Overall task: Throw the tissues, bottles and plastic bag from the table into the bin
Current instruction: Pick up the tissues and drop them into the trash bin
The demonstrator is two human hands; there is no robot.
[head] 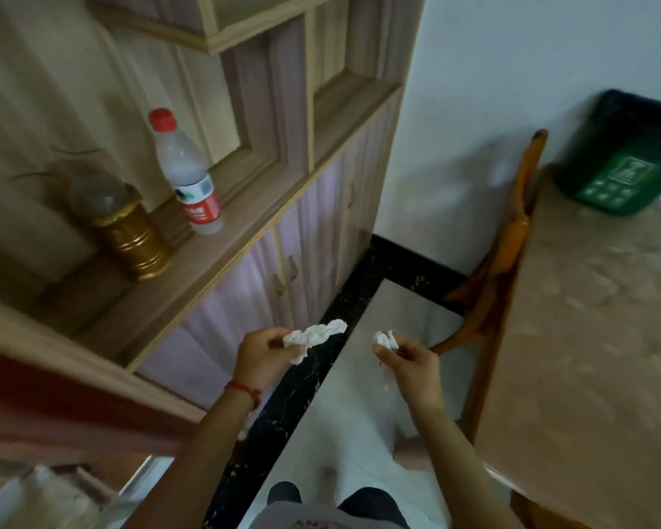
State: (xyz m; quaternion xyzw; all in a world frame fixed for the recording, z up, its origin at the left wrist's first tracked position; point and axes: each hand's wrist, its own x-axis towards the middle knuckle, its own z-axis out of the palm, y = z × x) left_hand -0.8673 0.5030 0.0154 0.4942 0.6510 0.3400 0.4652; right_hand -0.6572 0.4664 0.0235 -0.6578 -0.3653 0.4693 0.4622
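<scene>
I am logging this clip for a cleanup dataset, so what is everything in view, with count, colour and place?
tissues: two, white, crumpled, one held in each hand above the floor
water bottle: one, clear with red cap and red label, upright on the cabinet ledge
jar: one, gold with a clear top, on the ledge left of the water bottle
bin: one, dark green, at the table's far end
table: one, beige patterned top, at right
chair: one, orange-brown wood, against the table's left edge
cabinet: one, light wood with pale doors, at left
left hand: grips the longer tissue, red string on the wrist
right hand: fingers pinch the smaller tissue
</scene>
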